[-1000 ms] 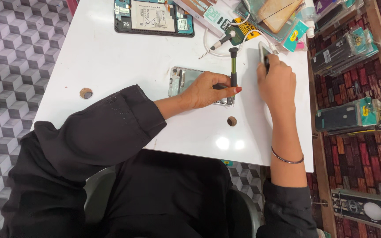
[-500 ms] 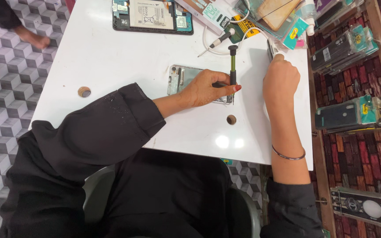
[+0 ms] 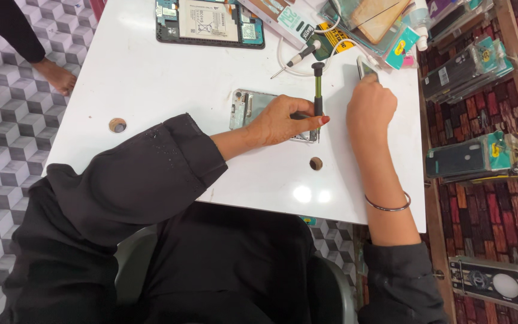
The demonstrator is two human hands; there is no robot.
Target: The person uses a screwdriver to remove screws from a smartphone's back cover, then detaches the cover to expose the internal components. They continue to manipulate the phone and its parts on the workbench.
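An opened silver phone frame (image 3: 250, 107) lies flat on the white table (image 3: 169, 78). My left hand (image 3: 286, 120) rests on it and grips a green and black screwdriver (image 3: 317, 87) that stands upright at the frame's right edge. My right hand (image 3: 370, 108) is to the right, its fingers closed around a small dark phone-like piece (image 3: 365, 66) that sticks out above the knuckles. A thin metal bangle (image 3: 388, 205) sits on my right forearm.
An opened tablet (image 3: 210, 23) showing its battery lies at the table's far edge. A second screwdriver (image 3: 298, 58), a white cable and packaged accessories (image 3: 379, 24) crowd the far right. Phone cases (image 3: 475, 157) lie on the floor at right. Another person's bare foot (image 3: 55, 75) stands at upper left.
My right hand slid away from the frame toward the table's far right with the small dark piece. My left hand stays on the screwdriver. A person's foot has come into view at left.
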